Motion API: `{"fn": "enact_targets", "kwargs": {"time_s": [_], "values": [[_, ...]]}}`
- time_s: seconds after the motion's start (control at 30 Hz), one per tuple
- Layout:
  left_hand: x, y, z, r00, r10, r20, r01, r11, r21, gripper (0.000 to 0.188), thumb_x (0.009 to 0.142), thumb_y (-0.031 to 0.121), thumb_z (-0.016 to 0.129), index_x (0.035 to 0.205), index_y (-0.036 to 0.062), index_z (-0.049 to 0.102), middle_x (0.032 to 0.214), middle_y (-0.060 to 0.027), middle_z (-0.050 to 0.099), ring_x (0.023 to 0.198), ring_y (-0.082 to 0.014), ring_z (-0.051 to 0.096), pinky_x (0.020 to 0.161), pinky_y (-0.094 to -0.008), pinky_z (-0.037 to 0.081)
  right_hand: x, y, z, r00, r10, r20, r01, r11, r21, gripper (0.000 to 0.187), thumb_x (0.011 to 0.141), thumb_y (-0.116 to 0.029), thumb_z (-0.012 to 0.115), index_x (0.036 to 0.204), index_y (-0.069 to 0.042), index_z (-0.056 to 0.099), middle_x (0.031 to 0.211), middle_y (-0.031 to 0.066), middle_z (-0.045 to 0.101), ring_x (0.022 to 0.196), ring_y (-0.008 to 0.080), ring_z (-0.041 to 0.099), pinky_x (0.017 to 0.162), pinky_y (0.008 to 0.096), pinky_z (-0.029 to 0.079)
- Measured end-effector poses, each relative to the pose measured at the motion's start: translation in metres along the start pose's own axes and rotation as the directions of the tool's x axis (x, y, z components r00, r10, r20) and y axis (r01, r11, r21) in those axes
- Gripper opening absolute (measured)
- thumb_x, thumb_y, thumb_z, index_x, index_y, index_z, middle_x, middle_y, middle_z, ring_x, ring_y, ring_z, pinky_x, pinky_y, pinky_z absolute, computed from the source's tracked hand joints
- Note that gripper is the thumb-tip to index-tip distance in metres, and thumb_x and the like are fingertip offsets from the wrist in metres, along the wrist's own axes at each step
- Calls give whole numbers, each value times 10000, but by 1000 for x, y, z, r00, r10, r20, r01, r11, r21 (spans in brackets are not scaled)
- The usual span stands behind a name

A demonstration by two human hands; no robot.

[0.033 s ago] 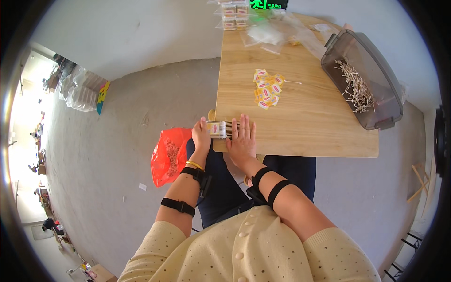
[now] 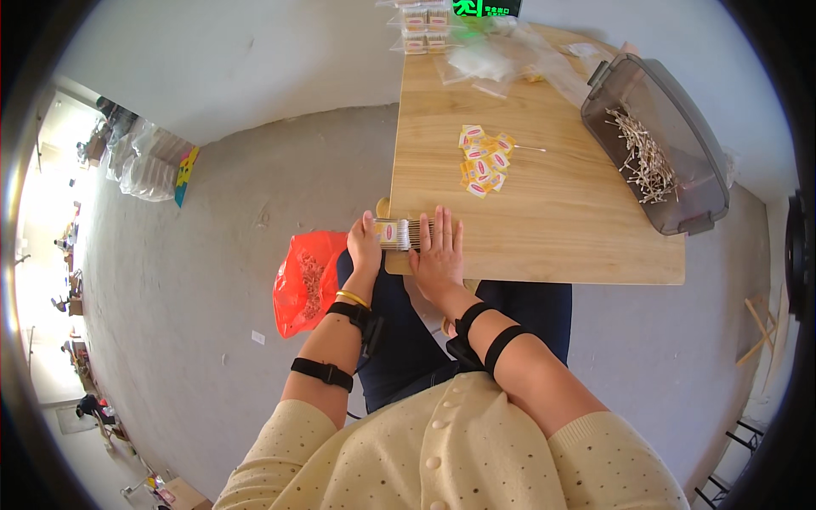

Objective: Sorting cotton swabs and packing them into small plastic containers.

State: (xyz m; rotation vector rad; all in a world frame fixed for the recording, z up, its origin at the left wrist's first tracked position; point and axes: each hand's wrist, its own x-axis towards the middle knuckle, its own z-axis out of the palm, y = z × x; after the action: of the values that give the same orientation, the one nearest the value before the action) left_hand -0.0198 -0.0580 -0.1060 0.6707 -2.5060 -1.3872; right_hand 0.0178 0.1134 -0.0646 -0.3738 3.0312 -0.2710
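At the left front corner of the wooden table (image 2: pixel 544 229), my left hand (image 2: pixel 364 248) grips the end of a small pack of cotton swabs (image 2: pixel 391 233). A yellow-and-white label card shows on it, with white swab tips and a row of brown sticks to its right. My right hand (image 2: pixel 438 255) lies flat over the sticks' right end, fingers stretched and slightly apart, hiding that end. Farther back on the table is a loose pile of yellow-and-white label cards (image 2: pixel 482 166). A single cotton swab (image 2: pixel 531 149) lies at the pile's right side.
A grey translucent bin (image 2: pixel 680 144) with many loose swabs is tilted at the table's right. Clear plastic bags (image 2: pixel 484 59) and stacked bagged packs (image 2: pixel 425 30) sit at the back. Left of my knees, a red plastic bag (image 2: pixel 293 293) contains small pinkish pieces.
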Motion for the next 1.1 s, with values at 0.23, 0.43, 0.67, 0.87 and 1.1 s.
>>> {"fn": "enact_targets", "kwargs": {"time_s": [0.23,0.43,0.67,0.87,1.1], "values": [[-1,-3,0,999,-36,-10,36,999,25,584,1072,486,437,925,-41,643,886,-261,678,868,-443,647,782,-493,487,-1,-8,1,1000,-8,-14,8,1000,15,761,1016,-433,472,1613,-19,245,1685,271,118,1580,396,72,1269,553,61],[-4,12,-2,1000,-25,-16,26,997,72,581,1075,482,432,948,-43,647,915,-261,685,907,-439,647,806,-489,491,2,-14,6,999,0,-46,1,1000,29,780,1001,-447,507,1599,-4,275,1670,289,154,1573,413,99,1269,541,90],[-2,8,-4,999,-25,-22,27,996,87,604,1075,498,417,944,-44,649,892,-260,688,879,-440,650,798,-492,498,1,-8,2,996,-49,-79,67,967,245,866,988,-468,551,1592,52,211,1662,305,152,1570,420,104,1278,508,103],[-1,26,-28,955,-226,193,235,972,-25,615,1077,505,394,978,-35,671,870,-260,701,863,-444,666,791,-512,506,-10,53,-12,981,-187,-53,195,958,210,915,971,-453,600,1600,53,169,1679,245,165,1579,352,129,1286,470,115],[3,2,-28,992,107,66,-121,960,253,534,1075,457,419,995,-10,666,916,-262,691,906,-469,646,784,-532,491,5,39,-15,983,-181,29,180,983,46,945,969,-564,550,1602,43,197,1700,200,140,1587,319,96,1289,470,86]]}}
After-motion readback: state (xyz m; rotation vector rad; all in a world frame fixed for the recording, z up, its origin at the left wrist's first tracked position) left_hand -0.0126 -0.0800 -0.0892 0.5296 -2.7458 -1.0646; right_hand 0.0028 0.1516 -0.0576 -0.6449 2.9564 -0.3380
